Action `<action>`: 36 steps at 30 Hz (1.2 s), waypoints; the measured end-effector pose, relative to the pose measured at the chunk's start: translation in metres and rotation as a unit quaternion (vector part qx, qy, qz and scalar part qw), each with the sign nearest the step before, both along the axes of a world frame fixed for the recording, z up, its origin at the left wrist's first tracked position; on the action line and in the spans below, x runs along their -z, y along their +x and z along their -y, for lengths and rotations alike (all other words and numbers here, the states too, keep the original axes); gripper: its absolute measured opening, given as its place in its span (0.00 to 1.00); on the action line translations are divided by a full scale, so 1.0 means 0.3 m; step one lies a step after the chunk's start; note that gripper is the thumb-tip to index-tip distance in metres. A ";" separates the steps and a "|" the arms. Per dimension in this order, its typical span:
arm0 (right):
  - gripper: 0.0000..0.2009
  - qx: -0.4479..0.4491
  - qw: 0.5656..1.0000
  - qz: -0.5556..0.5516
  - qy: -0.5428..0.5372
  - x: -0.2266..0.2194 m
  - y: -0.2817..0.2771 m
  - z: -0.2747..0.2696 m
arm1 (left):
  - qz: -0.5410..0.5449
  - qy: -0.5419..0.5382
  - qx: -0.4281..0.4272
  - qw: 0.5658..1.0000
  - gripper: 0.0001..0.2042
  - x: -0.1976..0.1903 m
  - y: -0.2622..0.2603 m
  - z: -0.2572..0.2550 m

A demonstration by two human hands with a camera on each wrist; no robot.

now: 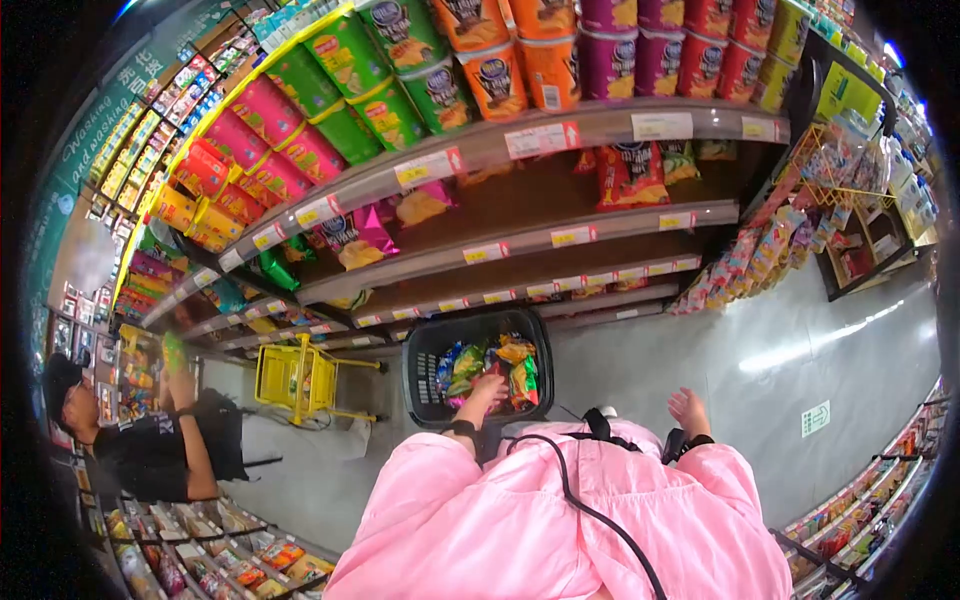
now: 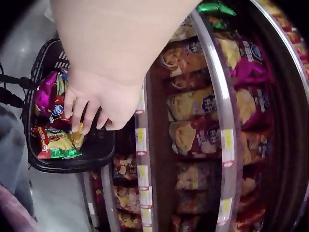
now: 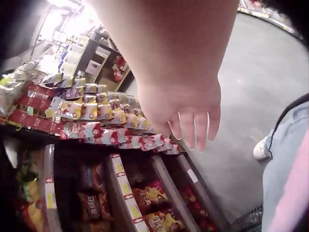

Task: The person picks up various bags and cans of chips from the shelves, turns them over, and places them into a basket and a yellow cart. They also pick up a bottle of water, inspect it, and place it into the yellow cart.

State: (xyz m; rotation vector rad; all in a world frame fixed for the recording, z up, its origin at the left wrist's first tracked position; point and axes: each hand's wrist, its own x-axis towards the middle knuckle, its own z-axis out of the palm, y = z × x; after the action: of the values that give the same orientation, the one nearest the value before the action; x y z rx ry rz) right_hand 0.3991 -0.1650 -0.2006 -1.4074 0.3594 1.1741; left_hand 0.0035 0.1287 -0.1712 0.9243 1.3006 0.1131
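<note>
A black basket (image 1: 547,365) stands on the floor before the shelves, with several colourful snack bags in it. Over the bags is the left hand (image 1: 487,392). In the left wrist view the fingers of the left hand (image 2: 104,92) are spread and slightly bent, their tips at a small yellow bag (image 2: 76,137). Beside that lies a red and green bag (image 2: 55,143), with a purple one (image 2: 46,96) farther back in the basket (image 2: 72,166). The right hand (image 1: 688,410) hangs in the air to the right of the basket. Nothing is in the right hand (image 3: 186,108), its fingers loosely extended.
Shelves (image 1: 520,255) carry snack bags, with tubs (image 1: 495,80) on top. At the left, a yellow trolley (image 1: 290,378) stands near a person in black (image 1: 150,450) who holds up a green item (image 1: 174,352). Packets (image 1: 760,255) hang at the right shelf end.
</note>
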 end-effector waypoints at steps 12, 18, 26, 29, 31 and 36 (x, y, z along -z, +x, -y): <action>0.16 0.023 0.996 -0.078 -0.040 0.131 0.284 0.195 | -0.082 -0.030 0.041 0.995 0.18 0.006 0.115 0.249; 0.17 -0.023 0.997 -0.065 -0.039 0.109 0.291 0.146 | -0.056 -0.016 -0.038 0.998 0.18 -0.007 0.048 0.255; 0.18 -0.076 0.993 -0.090 -0.025 0.081 0.157 0.025 | -0.052 -0.022 -0.031 0.998 0.16 0.029 -0.069 0.202; 0.18 -0.097 0.991 -0.089 -0.007 0.089 0.122 -0.019 | -0.054 -0.019 -0.033 0.998 0.16 0.043 -0.116 0.156; 0.19 -0.135 0.989 -0.066 0.000 0.054 0.068 -0.069 | -0.049 -0.021 -0.040 0.998 0.15 0.050 -0.154 0.118; 0.18 -0.488 0.834 0.257 -0.006 -0.059 -0.066 -0.380 | -0.050 0.023 -0.045 0.998 0.13 -0.051 -0.245 0.008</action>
State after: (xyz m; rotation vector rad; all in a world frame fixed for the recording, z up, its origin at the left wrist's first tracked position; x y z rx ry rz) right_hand 0.3794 -0.0510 -0.1829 -1.9099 -0.8468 1.4846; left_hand -0.0700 0.1262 -0.1560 0.9212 1.4368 0.1694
